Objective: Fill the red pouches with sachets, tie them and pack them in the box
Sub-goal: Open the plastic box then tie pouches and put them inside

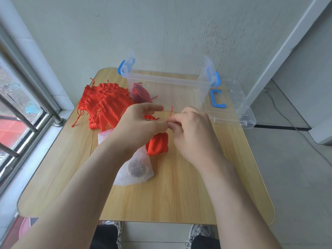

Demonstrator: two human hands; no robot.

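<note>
My left grip (142, 123) pinches gathered neck of plump red fabric pouch (159, 144); my right grip (190, 130) pinches its thin cord (172, 111). White mesh sachet (136, 169) on woodgrain counter (179, 186).

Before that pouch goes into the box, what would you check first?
1. Pouch filled: ok, it bulges.
2. Cord knotted: cannot tell; left hand and right hand pinch it, hiding the neck.
3. Box open: ok, lid lies beside it.
4. Room in box: ok, only one packed pouch inside.
</note>
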